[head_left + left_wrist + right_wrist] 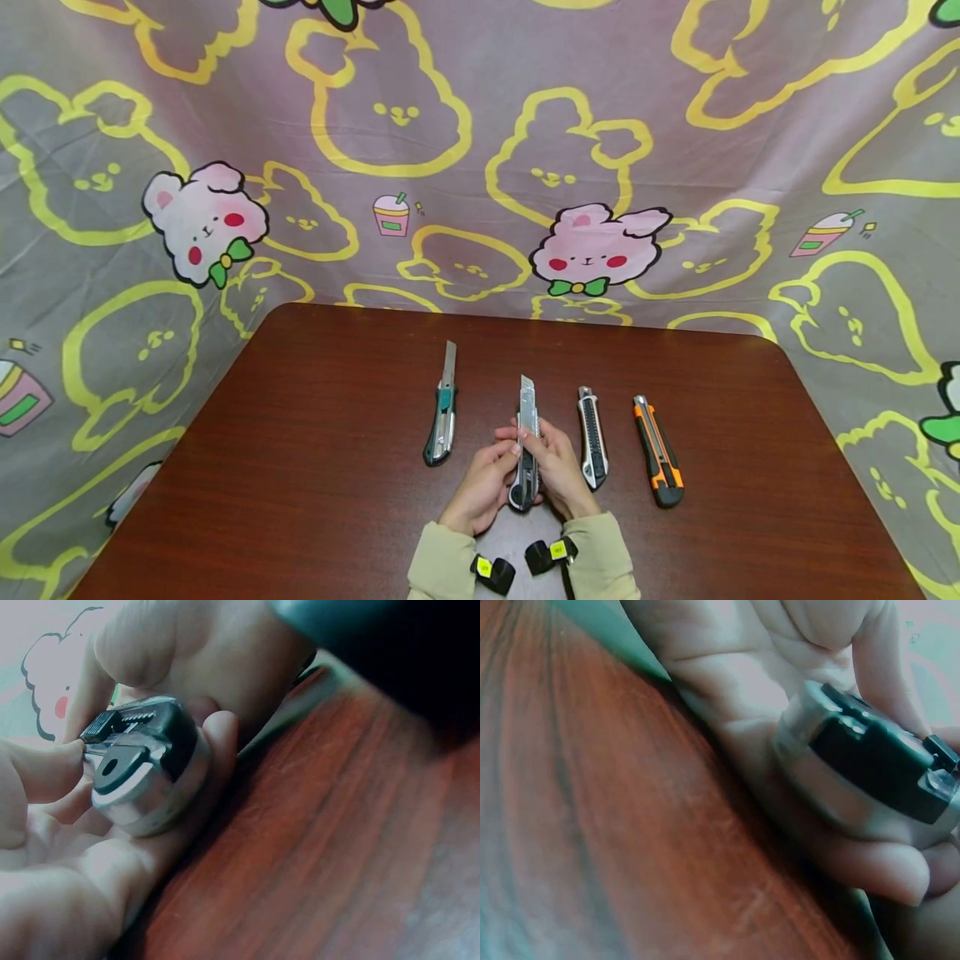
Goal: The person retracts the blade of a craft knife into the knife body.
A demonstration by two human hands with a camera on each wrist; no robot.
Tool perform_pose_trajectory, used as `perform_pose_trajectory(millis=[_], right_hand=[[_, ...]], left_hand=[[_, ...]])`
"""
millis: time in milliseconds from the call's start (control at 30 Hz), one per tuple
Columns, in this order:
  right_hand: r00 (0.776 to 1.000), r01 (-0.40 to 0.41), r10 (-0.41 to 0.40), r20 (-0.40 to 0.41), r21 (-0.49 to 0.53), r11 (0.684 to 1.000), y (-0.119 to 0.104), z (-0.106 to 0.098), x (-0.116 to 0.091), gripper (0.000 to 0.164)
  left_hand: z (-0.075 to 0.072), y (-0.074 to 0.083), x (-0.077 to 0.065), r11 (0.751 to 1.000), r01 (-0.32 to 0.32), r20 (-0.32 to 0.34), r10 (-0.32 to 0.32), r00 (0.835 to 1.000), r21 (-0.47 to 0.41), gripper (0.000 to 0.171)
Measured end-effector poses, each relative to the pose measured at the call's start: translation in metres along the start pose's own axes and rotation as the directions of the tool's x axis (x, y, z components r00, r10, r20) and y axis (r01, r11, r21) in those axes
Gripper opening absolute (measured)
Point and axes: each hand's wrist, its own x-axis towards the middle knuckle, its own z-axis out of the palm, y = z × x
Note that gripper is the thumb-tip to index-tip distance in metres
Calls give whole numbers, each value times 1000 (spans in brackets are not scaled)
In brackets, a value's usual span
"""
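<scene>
Both hands hold a black and silver utility knife (528,408) over the near middle of the table. Its angled metal blade points away, and the rounded butt faces the person. My left hand (483,487) grips it from the left, thumb along its side. From the other side my right hand (562,467) holds it, its thumb on the upper face near the slider. Seen in the left wrist view, the butt of the knife (154,780) rests across the fingers. The right wrist view shows the knife's butt (877,769) in the curled fingers; its blade is hidden there.
On the brown wooden table (322,467) lie a teal and silver utility knife (444,408) with its blade out to the left, a silver and black one (592,437) close by the right hand, and an orange and black one (657,454) farther right. A patterned cloth (450,192) surrounds the table.
</scene>
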Motion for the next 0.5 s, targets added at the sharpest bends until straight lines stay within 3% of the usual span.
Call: perform_pose_trajectory(millis=[500], right_hand=[[1000,-22,22,18,35,999,0,1,0,45]], left_hand=[[-1,0,-1,1000,-4,-6,4,1000,-11,43]])
